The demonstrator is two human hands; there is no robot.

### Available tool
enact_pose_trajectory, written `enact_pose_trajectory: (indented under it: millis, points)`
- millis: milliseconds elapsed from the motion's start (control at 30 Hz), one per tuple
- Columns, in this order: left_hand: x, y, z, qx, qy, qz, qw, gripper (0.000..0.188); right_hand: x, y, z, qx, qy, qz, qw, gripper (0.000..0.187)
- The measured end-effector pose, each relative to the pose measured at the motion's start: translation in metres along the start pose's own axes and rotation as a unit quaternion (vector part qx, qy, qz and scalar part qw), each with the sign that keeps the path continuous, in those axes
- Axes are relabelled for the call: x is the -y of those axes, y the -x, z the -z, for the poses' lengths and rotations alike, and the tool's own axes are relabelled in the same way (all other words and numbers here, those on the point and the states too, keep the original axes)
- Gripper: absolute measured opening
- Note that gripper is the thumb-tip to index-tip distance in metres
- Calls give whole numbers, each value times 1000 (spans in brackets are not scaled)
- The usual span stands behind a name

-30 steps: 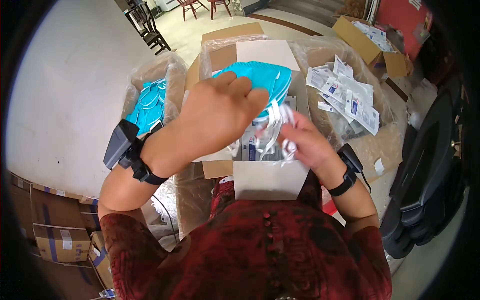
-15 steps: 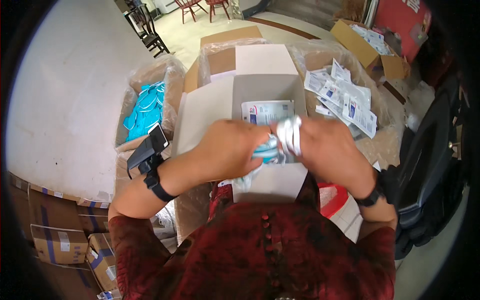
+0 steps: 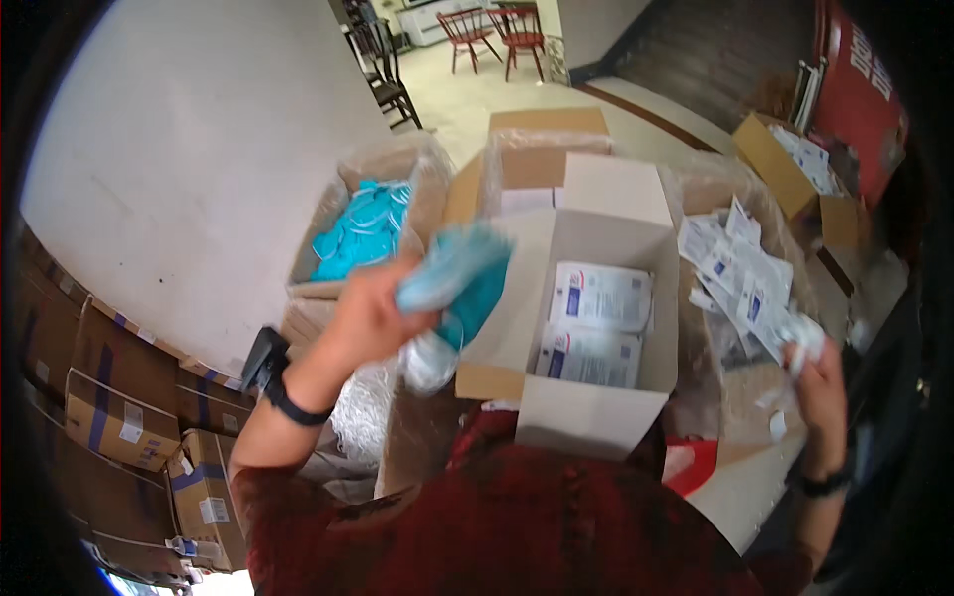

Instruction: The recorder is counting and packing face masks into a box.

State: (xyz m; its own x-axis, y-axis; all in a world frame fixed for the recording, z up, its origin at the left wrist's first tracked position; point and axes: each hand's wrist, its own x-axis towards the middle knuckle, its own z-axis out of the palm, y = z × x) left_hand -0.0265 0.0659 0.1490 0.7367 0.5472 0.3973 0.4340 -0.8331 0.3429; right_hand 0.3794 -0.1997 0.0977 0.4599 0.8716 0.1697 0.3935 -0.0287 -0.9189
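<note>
In my left hand point(image 3: 370, 310), closed and raised left of the white carton, is a bunch of teal face masks point(image 3: 459, 273), smeared by motion. A clump of white loops or strands point(image 3: 429, 360) shows just below it. My right hand point(image 3: 821, 389) is far to the right, its fingers closed on a crumpled white piece point(image 3: 803, 338) whose kind I cannot make out. Between the hands stands the open white carton point(image 3: 586, 422), with flat white printed packets point(image 3: 601, 296) lying in two rows inside. Neither hand touches the carton.
A plastic-lined box point(image 3: 316, 290) of teal masks stands at the left. On the right, another lined box point(image 3: 795, 223) has loose white packets point(image 3: 740, 268). Brown cartons point(image 3: 119, 417) are stacked along the left wall. A red basin point(image 3: 691, 467) sits low, near my body.
My hands have moved apart from above the carton, the left leftward with the masks, the right rightward with the white piece. The view has shifted, and both packet rows now show.
</note>
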Motion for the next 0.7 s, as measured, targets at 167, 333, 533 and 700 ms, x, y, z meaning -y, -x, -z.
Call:
enact_pose_trajectory:
  millis: [167, 333, 533, 700]
  points:
    - [-8, -51, -41, -110, 210, 75, 969, 25, -5, -42, -100, 138, -321, -59, 935, 24]
    - [-37, -56, -86, -59, 456, 77, 885, 16, -7, -72, -143, 103, -408, 17, 907, 41]
    - [-83, -47, -122, 43, 602, 78, 794, 45, 16, -86, -158, 123, -485, -16, 866, 44]
    - [-56, -67, -86, -3, 234, -139, 962, 47, 11, -95, -136, 110, -476, -18, 872, 41]
